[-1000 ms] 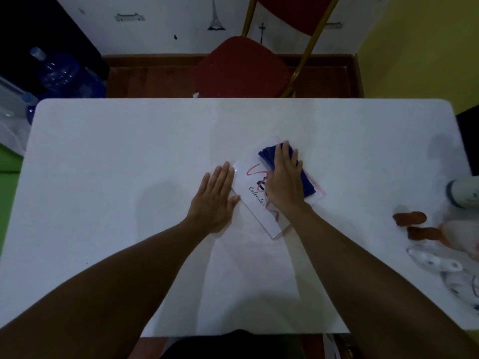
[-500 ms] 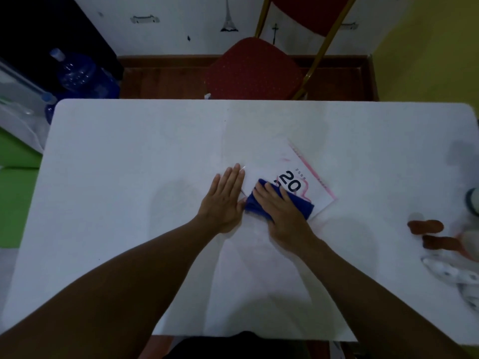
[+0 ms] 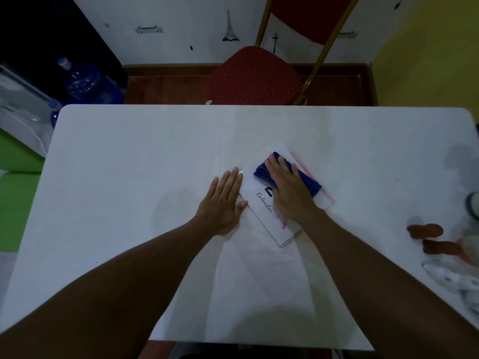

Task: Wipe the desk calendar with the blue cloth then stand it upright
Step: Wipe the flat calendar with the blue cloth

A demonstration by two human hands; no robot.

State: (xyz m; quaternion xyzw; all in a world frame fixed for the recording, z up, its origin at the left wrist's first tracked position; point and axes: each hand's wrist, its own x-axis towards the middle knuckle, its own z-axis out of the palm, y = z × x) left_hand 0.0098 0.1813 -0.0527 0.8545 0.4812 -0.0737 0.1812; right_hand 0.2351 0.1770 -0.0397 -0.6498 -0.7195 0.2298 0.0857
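Seen from above, a desk calendar [image 3: 264, 203] lies flat and turned at an angle near the middle of a white table [image 3: 129, 164]. The right hand [image 3: 287, 187] presses a folded blue cloth [image 3: 309, 183] onto its cover, palm down, fingers spread over the cloth. The left hand [image 3: 224, 203] lies flat and empty on the table, fingertips touching the calendar's left edge. A red chair [image 3: 254, 76] stands beyond the table

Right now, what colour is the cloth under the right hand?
Dark blue folded cloth, pressed on the flat white desk calendar; seen in the head view.
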